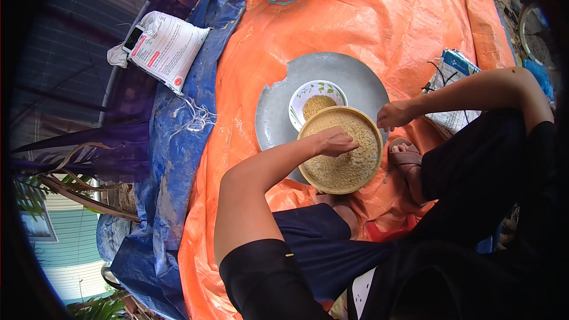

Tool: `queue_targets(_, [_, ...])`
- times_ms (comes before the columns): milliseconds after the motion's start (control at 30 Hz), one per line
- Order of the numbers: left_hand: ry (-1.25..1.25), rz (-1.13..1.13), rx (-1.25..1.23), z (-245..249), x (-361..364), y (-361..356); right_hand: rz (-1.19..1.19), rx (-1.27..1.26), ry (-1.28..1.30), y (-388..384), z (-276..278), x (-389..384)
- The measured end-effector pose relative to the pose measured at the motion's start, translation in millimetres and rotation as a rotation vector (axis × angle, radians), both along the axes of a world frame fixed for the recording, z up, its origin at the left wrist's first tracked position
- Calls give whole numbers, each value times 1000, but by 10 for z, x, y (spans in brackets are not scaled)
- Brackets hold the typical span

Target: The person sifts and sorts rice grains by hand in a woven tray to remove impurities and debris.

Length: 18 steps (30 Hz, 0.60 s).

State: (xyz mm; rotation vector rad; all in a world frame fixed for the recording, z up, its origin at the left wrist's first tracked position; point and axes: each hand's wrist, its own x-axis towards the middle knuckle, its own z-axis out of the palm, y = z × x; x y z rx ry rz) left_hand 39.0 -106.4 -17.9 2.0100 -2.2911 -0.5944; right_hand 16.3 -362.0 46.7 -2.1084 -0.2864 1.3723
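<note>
the left hand (pixel 336 141) is curled in grain (pixel 341 172) filling a round tray (pixel 341 192); grip contents cannot be determined. the right hand (pixel 393 116) is half-closed by the rim, hold unclear. the tray obstructs a bowl (pixel 299 106); a sack (pixel 169 50) lies well apart.

a white printed sack (pixel 169 50) rests against a blue tarp (pixel 166 184), which borders an orange tarp (pixel 355 18), near purple cloth (pixel 89 157)

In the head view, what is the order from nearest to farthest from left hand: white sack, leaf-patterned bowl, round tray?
1. Round tray, directly under the left hand.
2. Leaf-patterned bowl, beyond the tray.
3. White sack, far left.
</note>
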Motion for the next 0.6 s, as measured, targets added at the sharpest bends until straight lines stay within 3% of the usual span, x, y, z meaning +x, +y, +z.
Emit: queue_targets(600, [-52,-25,4,22,-1,-1,11,-13,-17,1,49,-9])
